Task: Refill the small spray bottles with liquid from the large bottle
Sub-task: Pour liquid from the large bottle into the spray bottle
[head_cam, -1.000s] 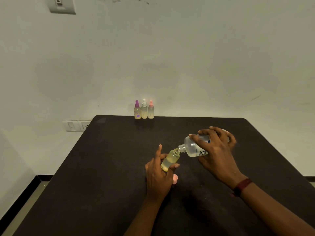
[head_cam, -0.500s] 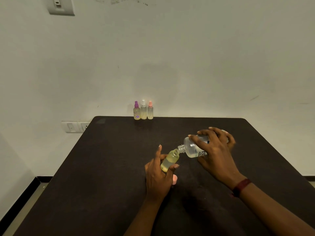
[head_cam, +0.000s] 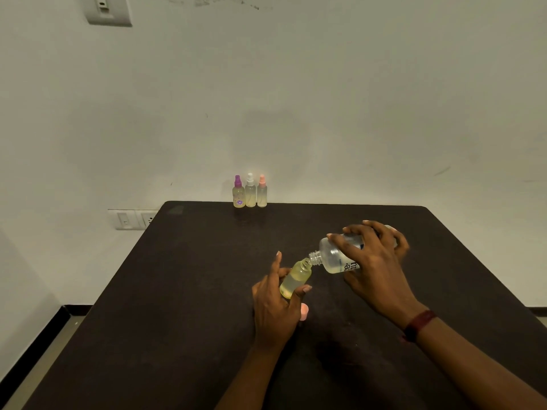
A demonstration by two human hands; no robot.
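Barely shifted: right hand (head_cam: 376, 267) grips the tilted large clear plastic bottle (head_cam: 334, 255), mouth against the small yellow-filled bottle (head_cam: 296, 279) pinched by left hand (head_cam: 275, 309) above the dark table (head_cam: 177, 291); overfilling, possibly near, would spill

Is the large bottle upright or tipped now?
Tipped: the right hand holds the large bottle almost sideways, its neck at the mouth of the small bottle.

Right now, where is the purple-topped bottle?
In the head view, the purple-topped bottle stands at the far edge of the table, leftmost of three, next to the white-topped bottle.
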